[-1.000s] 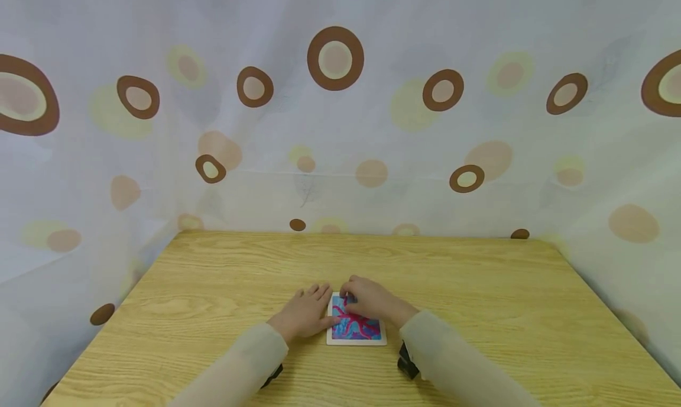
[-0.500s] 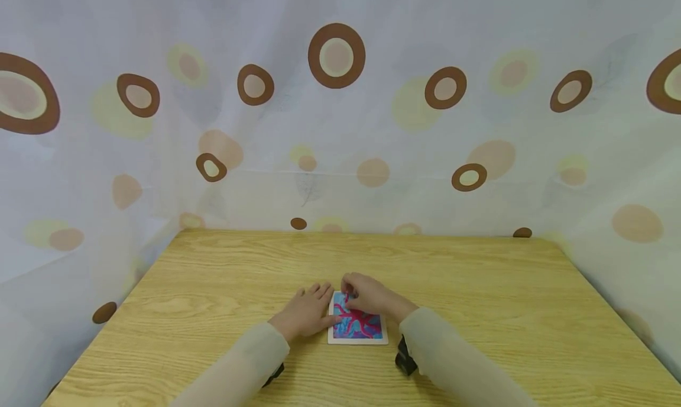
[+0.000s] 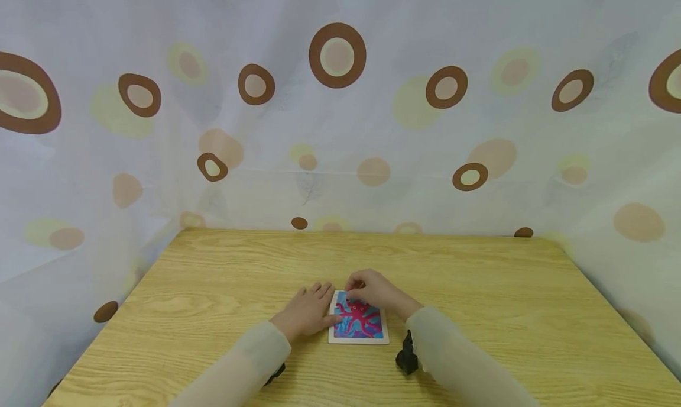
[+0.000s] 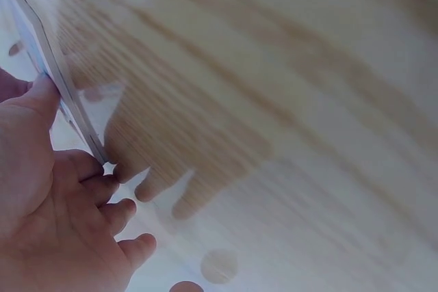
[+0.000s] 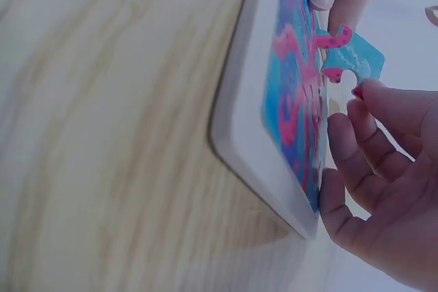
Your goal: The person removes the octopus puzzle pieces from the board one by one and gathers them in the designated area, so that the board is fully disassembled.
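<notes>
- Wood-grain table [image 3: 170, 312] fills the lower part of my head view, with two pale sleeves [image 3: 463, 359] reaching in from the near edge.
- Just past them, a black wrist camera [image 3: 407, 357] hangs below the right cuff, near a corner of the puzzle [image 3: 359, 341]. Should that wrist dip or swing inward, I judge the camera could bump the frame askew.
- The puzzle lies flat on the table between both hands, its picture a pink octopus [image 3: 359, 321] on blue.
- The left hand [image 3: 305, 312] lies with fingers extended along the puzzle's left edge, thumb resting over the frame. I'd worry that too light a touch would let the board slide, or that the thumb might get in the way.
- The right hand [image 3: 375, 290] pinches a blue-and-pink piece [image 5: 363, 56] at one corner, tilted up at the far part of the puzzle. I cannot tell whether its lower edge touches the board. So small a hold could let it twist or slip; sideways force might bind its edges or disturb its neighbours.
- Farthest off, a spotted cloth [image 3: 340, 129] hangs behind everything, well apart from the hands; I expect no trouble there.
</notes>
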`<control>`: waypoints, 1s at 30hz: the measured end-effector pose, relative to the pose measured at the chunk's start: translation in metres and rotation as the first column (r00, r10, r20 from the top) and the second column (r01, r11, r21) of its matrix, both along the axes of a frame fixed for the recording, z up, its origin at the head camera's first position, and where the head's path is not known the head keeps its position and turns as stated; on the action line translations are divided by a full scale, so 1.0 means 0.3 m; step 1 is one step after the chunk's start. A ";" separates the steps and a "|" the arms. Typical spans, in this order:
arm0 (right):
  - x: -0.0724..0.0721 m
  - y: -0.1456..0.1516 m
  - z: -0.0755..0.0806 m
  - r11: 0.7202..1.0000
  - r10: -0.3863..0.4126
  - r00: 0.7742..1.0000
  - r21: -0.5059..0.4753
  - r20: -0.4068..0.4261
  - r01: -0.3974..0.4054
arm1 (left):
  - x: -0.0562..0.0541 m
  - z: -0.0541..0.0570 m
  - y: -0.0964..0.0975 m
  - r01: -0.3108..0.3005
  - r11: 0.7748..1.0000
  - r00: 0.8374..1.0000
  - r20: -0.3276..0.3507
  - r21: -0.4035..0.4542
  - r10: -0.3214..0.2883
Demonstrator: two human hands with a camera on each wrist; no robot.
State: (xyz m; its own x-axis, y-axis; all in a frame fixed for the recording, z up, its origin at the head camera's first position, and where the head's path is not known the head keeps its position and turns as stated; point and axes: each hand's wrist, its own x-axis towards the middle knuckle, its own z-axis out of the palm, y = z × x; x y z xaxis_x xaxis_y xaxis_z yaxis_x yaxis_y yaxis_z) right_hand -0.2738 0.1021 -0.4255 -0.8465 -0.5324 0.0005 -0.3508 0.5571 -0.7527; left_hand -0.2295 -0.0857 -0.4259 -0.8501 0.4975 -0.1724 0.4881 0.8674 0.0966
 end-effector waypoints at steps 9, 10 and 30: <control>-0.018 0.084 0.035 0.991 -0.115 0.989 -0.064 0.095 0.121 | 0.000 -0.004 0.005 0.002 1.000 1.000 -0.005 -0.018 -0.002; -0.023 0.099 0.040 0.989 -0.122 0.988 -0.067 0.092 0.128 | 0.000 -0.006 0.005 0.002 1.000 1.000 -0.007 -0.023 -0.002; -0.091 0.443 0.069 0.969 -0.245 0.968 -0.017 0.061 0.246 | -0.003 -0.009 0.000 0.025 0.999 0.999 -0.029 -0.043 -0.027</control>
